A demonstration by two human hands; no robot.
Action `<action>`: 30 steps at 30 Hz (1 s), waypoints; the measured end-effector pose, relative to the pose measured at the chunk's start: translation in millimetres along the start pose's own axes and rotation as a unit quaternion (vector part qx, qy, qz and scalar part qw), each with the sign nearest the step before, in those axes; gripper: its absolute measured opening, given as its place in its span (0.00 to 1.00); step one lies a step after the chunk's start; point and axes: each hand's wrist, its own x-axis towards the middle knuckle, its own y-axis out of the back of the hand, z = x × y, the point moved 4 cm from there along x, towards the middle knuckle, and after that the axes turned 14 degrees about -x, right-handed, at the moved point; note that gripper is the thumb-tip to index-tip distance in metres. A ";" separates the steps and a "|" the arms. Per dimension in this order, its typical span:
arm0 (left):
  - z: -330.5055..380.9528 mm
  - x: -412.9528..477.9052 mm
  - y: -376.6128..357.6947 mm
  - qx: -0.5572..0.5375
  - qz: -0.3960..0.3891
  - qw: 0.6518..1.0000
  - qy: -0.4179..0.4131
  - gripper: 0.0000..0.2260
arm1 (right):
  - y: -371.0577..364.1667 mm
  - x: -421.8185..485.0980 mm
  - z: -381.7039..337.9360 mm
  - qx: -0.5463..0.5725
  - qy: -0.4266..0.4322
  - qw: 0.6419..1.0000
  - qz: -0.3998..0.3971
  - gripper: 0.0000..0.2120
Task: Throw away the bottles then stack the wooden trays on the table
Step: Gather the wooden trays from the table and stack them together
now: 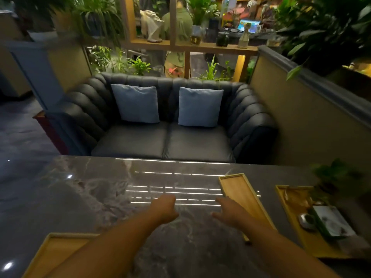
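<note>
The empty, pale wooden tray (239,189), long and shallow, lies just right of the right grip (228,212), which is spread and empty. The left grip (165,209) is curled and holds nothing.

Two bare forearms, uncovered along their whole visible length, end in a bare left hand (165,208) and a bare right hand (228,214).

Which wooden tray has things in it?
The far-right tray, holding a small plant and a flat box. The middle tray by the right hand and the near-left tray show only bare wood.
</note>
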 end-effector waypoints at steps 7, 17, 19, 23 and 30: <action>72.9 27.8 -53.4 -0.007 -0.007 1.000 0.010 0.24 | -0.9 7.3 93.8 0.011 -0.026 0.999 -0.016 0.34; 167.1 87.8 -120.6 -0.049 -0.052 0.997 0.030 0.21 | -10.1 36.6 207.3 0.051 -0.064 0.996 -0.024 0.31; 177.2 96.3 -134.7 -0.069 -0.053 0.995 0.045 0.23 | -16.6 40.1 224.1 0.067 -0.064 0.995 -0.021 0.30; 191.6 116.4 -153.0 -0.133 -0.060 0.988 0.056 0.17 | -25.2 53.5 251.3 0.070 -0.077 0.994 -0.019 0.21; 190.6 140.2 -164.7 -0.206 -0.013 0.973 0.107 0.01 | -33.0 80.3 261.3 0.049 -0.083 0.995 0.025 0.08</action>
